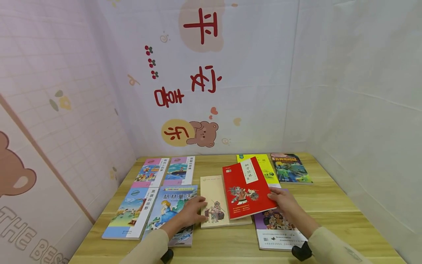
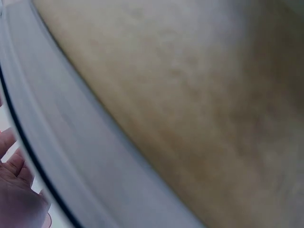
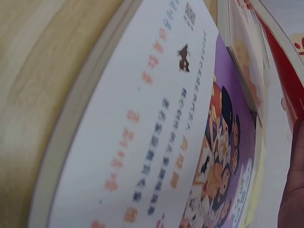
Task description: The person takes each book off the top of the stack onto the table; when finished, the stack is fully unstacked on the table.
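In the head view, my right hand holds a red book by its right edge, thumb on the cover. The red book is tilted and overlaps the cream book and part of a purple-and-white book. My left hand is at the cream book's left edge, its fingers slightly bent and spread; whether they touch that book I cannot tell. Beneath this hand and forearm lies a blue fairy-tale book. The right wrist view shows the right hand against the red book, above the purple-and-white book.
On the left of the wooden table lie a boy-and-field picture book and two pink-edged books, one left and one right. A yellow book and a dark green book lie at the back right. Fabric walls enclose the table.
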`<state>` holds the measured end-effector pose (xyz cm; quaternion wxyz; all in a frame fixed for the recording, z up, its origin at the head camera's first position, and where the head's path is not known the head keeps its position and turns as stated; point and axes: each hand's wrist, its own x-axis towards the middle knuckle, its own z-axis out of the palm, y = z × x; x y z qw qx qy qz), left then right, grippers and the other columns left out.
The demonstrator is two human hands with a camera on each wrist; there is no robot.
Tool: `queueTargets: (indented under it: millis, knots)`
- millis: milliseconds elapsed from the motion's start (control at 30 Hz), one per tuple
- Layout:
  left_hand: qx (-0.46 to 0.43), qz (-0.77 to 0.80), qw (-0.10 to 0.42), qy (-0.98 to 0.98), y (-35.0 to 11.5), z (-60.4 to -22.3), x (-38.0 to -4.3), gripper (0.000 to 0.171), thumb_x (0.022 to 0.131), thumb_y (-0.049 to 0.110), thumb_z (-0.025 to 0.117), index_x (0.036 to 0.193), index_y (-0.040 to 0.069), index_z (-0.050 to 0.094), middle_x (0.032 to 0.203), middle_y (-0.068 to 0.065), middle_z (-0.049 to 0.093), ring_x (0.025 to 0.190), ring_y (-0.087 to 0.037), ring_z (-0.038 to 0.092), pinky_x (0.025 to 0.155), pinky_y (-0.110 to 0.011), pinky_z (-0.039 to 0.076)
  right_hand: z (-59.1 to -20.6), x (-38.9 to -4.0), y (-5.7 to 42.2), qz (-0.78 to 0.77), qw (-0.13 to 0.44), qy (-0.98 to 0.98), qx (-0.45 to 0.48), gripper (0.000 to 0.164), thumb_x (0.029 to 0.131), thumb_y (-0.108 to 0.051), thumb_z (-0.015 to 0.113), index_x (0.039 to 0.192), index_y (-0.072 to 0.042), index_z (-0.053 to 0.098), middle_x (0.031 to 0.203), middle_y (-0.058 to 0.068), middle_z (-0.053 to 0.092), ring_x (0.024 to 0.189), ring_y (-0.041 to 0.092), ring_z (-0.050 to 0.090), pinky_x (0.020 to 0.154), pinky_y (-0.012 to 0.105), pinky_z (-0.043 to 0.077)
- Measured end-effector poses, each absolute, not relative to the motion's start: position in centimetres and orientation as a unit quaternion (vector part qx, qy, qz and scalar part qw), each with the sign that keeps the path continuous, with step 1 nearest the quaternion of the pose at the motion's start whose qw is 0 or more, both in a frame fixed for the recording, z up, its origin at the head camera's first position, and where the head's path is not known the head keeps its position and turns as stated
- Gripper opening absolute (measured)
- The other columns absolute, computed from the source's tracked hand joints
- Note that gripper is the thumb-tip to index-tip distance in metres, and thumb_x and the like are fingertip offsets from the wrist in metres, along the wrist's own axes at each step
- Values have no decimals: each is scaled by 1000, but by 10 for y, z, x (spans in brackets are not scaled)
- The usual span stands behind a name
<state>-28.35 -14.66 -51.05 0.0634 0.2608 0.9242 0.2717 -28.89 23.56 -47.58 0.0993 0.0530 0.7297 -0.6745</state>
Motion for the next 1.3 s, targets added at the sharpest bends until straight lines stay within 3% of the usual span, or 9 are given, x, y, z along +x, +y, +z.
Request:
queueTargets:
  millis: [400, 533, 733, 1000, 1167, 1233, 1300]
  knots:
    - [260, 280, 71, 922, -149, -512, -283, 61, 91, 29, 74, 139, -2, 54, 149, -21, 40, 138, -43, 34, 109, -65, 24, -471, -290, 257, -678, 98, 726, 50, 64, 102, -12, 56, 152, 10, 24, 147, 32, 40, 96, 22, 68, 83, 37, 57]
    - [260, 282, 72, 921, -148, -511, -283, 61, 91, 29, 74, 139, -2, 54, 149, -21, 40, 138, -43, 34, 109, -65, 23, -473, -290, 267, -682, 90, 725, 47, 63, 101, -12, 57, 150, 12, 26, 143, 31, 46, 95, 22, 69, 83, 37, 57]
    - [259, 289, 77, 918, -145, -512, -283, 61, 91, 29, 73, 140, -2, 54, 149, -21, 39, 139, -43, 32, 109, -65, 23, -475, -286, 297, -679, 82, 728, 49, 65, 101, -16, 60, 150, 10, 27, 127, 13, 64, 92, 20, 71, 81, 36, 58]
    - [256, 302, 84, 914, -150, -512, -284, 61, 93, 29, 71, 142, -2, 51, 152, -22, 36, 141, -45, 28, 110, -66, 21, -476, -278, 342, -693, 77, 716, 25, 71, 102, -14, 57, 151, 14, 15, 110, -10, 65, 92, 13, 70, 82, 32, 57]
    - [255, 299, 84, 916, -153, -513, -284, 61, 93, 28, 71, 142, -2, 51, 152, -22, 36, 141, -45, 28, 109, -67, 20, -481, -270, 370, -691, 78, 718, 27, 74, 101, -13, 58, 151, 16, 11, 108, -15, 64, 92, 12, 70, 81, 34, 58]
    - [256, 302, 86, 914, -153, -512, -284, 61, 93, 29, 71, 142, -2, 51, 152, -21, 36, 141, -44, 28, 109, -67, 20, -483, -266, 384, -695, 80, 714, 30, 74, 100, -11, 59, 151, 16, 12, 107, -15, 64, 92, 12, 70, 81, 34, 58]
    - [254, 306, 87, 913, -153, -512, -283, 61, 93, 29, 71, 142, -2, 51, 152, -21, 36, 141, -45, 27, 109, -68, 19, -485, -261, 397, -705, 85, 703, 38, 62, 100, -10, 60, 151, 7, 30, 105, -16, 65, 91, 13, 70, 80, 35, 58]
